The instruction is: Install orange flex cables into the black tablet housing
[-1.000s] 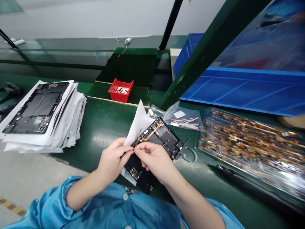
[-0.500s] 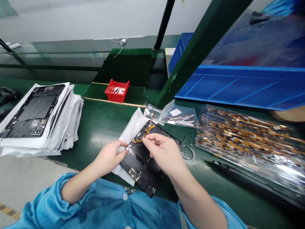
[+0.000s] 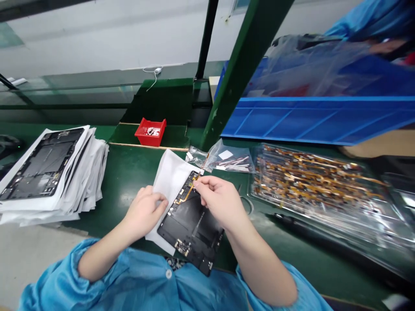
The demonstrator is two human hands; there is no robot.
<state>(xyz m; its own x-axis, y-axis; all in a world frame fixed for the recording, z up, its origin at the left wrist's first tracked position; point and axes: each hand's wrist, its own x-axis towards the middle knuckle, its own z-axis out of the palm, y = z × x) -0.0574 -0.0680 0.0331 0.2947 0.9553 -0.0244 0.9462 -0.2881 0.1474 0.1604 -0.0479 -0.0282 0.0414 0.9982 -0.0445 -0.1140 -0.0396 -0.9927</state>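
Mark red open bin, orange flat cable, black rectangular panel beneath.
Red open bin [image 3: 148,140]: head view, front wall.
Orange flat cable [image 3: 186,198]: head view, lower stretch.
Black rectangular panel [image 3: 191,223]: head view, bare middle.

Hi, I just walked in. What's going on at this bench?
A person in blue works on a thin black panel. The right hand has its fingertips at an orange strip along the panel's edge; the left hand is beside it, by a white sheet. More orange strips lie to the right, and a red bin stands further back.
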